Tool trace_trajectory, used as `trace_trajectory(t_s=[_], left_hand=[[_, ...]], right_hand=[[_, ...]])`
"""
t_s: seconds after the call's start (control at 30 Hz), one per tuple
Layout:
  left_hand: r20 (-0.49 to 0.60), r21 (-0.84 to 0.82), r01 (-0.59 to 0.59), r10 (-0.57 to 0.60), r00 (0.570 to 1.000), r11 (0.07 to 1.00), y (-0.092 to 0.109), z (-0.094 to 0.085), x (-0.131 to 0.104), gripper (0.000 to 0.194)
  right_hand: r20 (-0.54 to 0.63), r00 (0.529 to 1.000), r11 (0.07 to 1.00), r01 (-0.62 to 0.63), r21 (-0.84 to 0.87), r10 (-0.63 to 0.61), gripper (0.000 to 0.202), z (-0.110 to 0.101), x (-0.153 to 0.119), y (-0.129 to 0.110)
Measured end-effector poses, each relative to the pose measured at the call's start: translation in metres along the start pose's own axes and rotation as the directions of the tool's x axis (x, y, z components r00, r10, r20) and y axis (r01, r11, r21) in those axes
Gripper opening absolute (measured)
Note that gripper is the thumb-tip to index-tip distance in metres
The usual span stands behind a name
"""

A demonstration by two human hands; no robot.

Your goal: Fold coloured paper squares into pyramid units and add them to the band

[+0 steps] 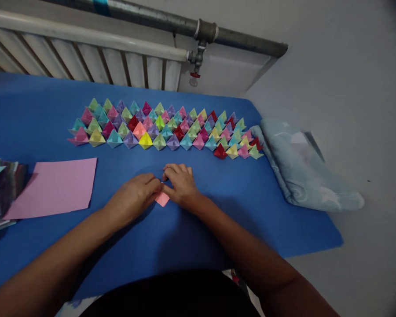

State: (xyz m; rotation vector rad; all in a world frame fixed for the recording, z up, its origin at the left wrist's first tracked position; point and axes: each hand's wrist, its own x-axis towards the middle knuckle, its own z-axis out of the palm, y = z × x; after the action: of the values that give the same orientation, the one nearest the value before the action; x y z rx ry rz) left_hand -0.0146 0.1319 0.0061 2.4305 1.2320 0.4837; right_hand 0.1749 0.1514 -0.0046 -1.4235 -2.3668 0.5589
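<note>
A small folded piece of pink paper (163, 199) lies on the blue table surface in front of me, its lower corner pointing my way. My left hand (136, 195) pinches it from the left, fingers pressed together at its upper edge. From the right, my right hand (181, 182) grips the same paper with the thumb against it and the other fingers curled above. Both hands cover the paper's upper part. Beyond them stand rows of small folded paper boats (159, 141) in many colours.
At the left lies a flat pink sheet (59, 187) beside a stack of coloured papers (3, 189). A folded light-blue cloth (293, 163) sits at the table's right edge. Behind the blue table (125, 259) are a radiator (112, 66) and a metal pipe (251, 42).
</note>
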Motion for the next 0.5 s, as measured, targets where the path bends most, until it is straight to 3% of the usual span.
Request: trace_trajectory(t_s=[0.07,0.17,0.27,0.37,0.5], left_hand=[[-0.034,0.020,-0.219,0.219,0.975,0.976,0.000,0.005,-0.005,0.024],[-0.112,0.072,-0.355,0.361,0.926,0.932,-0.002,0.012,-0.014,0.027],[-0.141,0.114,-0.373,0.387,0.911,0.921,-0.002,0.017,-0.022,0.027],[-0.125,0.079,-0.347,0.355,0.927,0.935,-0.003,0.018,-0.026,0.029],[-0.093,0.052,-0.343,0.347,0.933,0.938,-0.004,0.016,-0.025,0.026]], right_hand=[[-0.001,1.000,1.000,-0.017,-0.016,0.017,0.015,0.000,0.000,0.000],[-0.025,0.999,0.999,-0.038,-0.020,0.038,0.016,0.002,0.001,-0.002],[-0.054,0.997,0.998,-0.053,0.022,0.054,0.018,0.002,0.001,-0.002],[-0.102,0.994,0.984,-0.008,0.178,0.026,0.013,-0.003,-0.004,0.005],[-0.047,0.972,0.908,0.233,0.348,-0.232,0.006,-0.015,-0.017,0.020]])
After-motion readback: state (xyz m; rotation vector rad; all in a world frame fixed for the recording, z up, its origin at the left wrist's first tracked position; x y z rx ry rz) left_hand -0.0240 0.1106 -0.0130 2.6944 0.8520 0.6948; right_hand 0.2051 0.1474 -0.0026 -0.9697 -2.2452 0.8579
